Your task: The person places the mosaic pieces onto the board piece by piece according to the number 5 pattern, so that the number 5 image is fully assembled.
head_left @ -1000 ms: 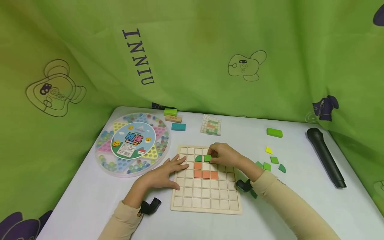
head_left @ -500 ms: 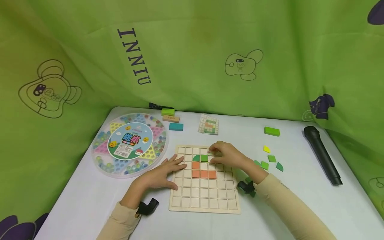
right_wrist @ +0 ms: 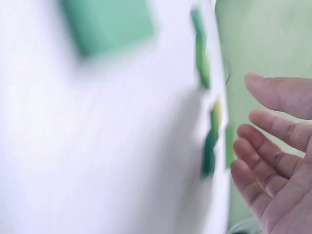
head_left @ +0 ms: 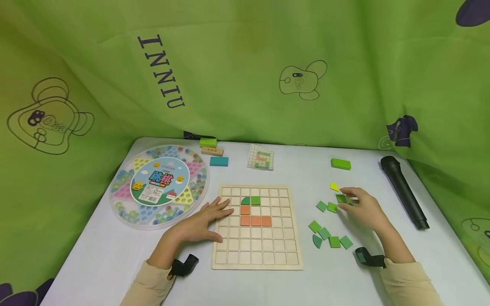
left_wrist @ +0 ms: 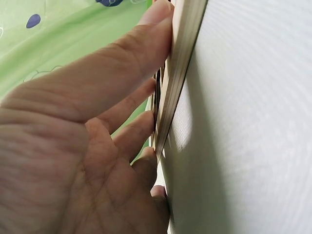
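Right hand [head_left: 365,208] has left the grid board [head_left: 256,259] since a second ago and now sits over the loose tiles on the table's right side; the green square tile [head_left: 256,200] it was handling stays in the board, just right of the dark green quarter-round tile [head_left: 246,200]. Left hand hasn't moved.

Right hand: fingers loosely spread and slightly bent, fingertips [head_left: 343,192] over a green tile [head_left: 341,198]. Can't tell if it actually pinches that tile; the wrist view is blurred and shows the fingers [right_wrist: 273,161] apart with nothing between them.

Left hand [head_left: 204,219]: flat, fingers straight, resting on the board's left edge. Wrist view confirms fingertips [left_wrist: 158,12] pressed against the board rim [left_wrist: 183,58], nothing gripped.

Board contents: one orange tile [head_left: 245,210] under the quarter-round, three orange tiles [head_left: 255,221] in a row below that.

Near the right hand: yellow tile [head_left: 334,186] just beyond it, two green tiles [head_left: 326,207] to its left, a cluster of five green tiles [head_left: 329,238] closer to the person.

Further out: green block [head_left: 340,163], black microphone [head_left: 403,192] at far right, pattern card [head_left: 261,157] behind the board, round marble game box [head_left: 158,185] at left, three small blocks [head_left: 212,151] behind it. Table [head_left: 99,255] is white, green printed cloth [head_left: 245,68] all around.
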